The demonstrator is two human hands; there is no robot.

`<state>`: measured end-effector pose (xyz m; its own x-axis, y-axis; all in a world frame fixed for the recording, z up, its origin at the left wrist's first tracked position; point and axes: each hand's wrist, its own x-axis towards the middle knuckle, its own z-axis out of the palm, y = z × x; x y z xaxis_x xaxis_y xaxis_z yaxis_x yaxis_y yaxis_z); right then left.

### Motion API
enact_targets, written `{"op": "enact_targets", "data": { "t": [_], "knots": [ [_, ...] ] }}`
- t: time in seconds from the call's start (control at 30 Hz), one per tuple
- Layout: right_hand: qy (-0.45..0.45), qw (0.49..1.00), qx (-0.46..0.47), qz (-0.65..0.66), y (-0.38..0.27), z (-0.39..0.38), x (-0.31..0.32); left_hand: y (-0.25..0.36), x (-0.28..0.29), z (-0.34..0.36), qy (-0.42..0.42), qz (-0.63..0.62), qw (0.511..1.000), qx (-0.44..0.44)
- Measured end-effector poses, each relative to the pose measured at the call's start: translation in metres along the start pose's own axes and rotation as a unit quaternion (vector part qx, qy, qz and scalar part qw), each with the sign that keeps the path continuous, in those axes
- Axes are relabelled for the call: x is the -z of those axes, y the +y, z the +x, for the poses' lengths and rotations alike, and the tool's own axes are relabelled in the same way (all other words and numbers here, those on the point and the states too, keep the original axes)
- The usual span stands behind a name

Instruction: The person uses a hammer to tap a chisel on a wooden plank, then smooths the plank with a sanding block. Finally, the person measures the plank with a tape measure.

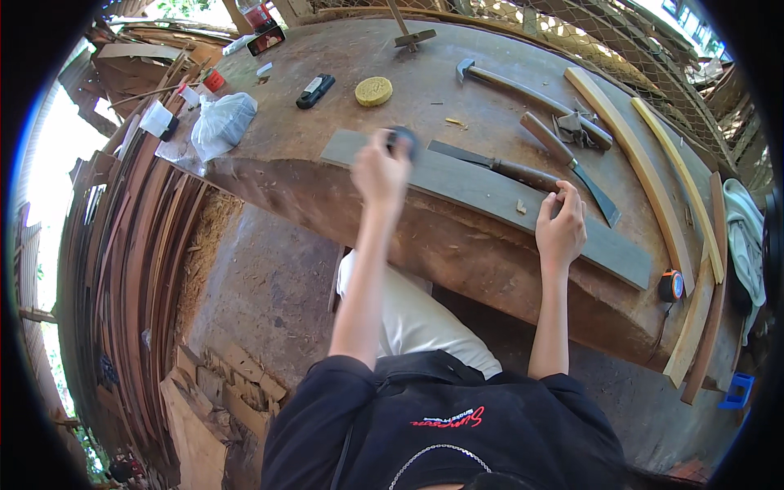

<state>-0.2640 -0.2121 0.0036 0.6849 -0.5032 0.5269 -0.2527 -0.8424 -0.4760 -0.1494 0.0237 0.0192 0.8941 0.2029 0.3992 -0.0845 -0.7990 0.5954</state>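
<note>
My left hand [382, 171], blurred, grips a dark round object [403, 143] over the left part of a long grey board [457, 192]. My right hand [563, 229] rests on the board's right half, fingers bent and apart, fingertips by the wooden handle [527, 171] of a long dark blade [457, 153] lying behind the board. A small pale chip [521, 206] sits on the board. A curved blade with a wooden handle [594, 193] and a hammer [523, 92] lie beyond. A yellow disc [373, 91] and a black handheld object [315, 90] lie farther back.
A plastic bag [220, 122], red can [213, 79] and upright tool [412, 38] stand on the bench [286, 196]. Wooden strips [633, 163], a tape measure [671, 285] and pale cloth [743, 237] are at right; stacked planks [122, 310] and scrap boards [204, 408] at left.
</note>
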Motion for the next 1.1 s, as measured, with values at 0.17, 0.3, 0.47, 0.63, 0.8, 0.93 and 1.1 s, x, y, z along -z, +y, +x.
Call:
{"op": "enact_targets", "data": {
  "t": [0.17, 0.3, 0.47, 0.63, 0.8, 0.93, 1.1],
  "knots": [
    [-0.002, 1.0, 0.013, 0.001, 0.0, 0.001, 0.003, 0.047, -0.018, -0.062, -0.026, -0.078, 0.987, -0.137],
    [-0.004, 1.0, 0.013, 0.003, 0.002, 0.001, 0.003, -0.012, 0.014, 0.012, -0.002, 0.02, 0.999, -0.025],
    [-0.006, 1.0, 0.009, 0.015, -0.001, 0.005, 0.001, -0.041, 0.035, 0.034, 0.103, 0.156, 0.981, 0.059],
    [-0.01, 1.0, 0.019, 0.011, 0.003, 0.005, 0.004, 0.052, -0.007, -0.065, -0.006, -0.006, 0.996, -0.088],
    [-0.015, 1.0, 0.012, 0.017, 0.007, 0.003, 0.002, 0.051, -0.005, -0.088, -0.062, -0.073, 0.986, -0.135],
    [-0.009, 1.0, 0.014, 0.021, 0.003, 0.004, 0.005, -0.021, 0.037, 0.003, 0.016, 0.067, 0.997, 0.023],
    [-0.002, 1.0, 0.022, 0.016, 0.001, 0.003, -0.001, -0.034, 0.03, 0.007, 0.1, 0.116, 0.988, 0.009]
  ]
}}
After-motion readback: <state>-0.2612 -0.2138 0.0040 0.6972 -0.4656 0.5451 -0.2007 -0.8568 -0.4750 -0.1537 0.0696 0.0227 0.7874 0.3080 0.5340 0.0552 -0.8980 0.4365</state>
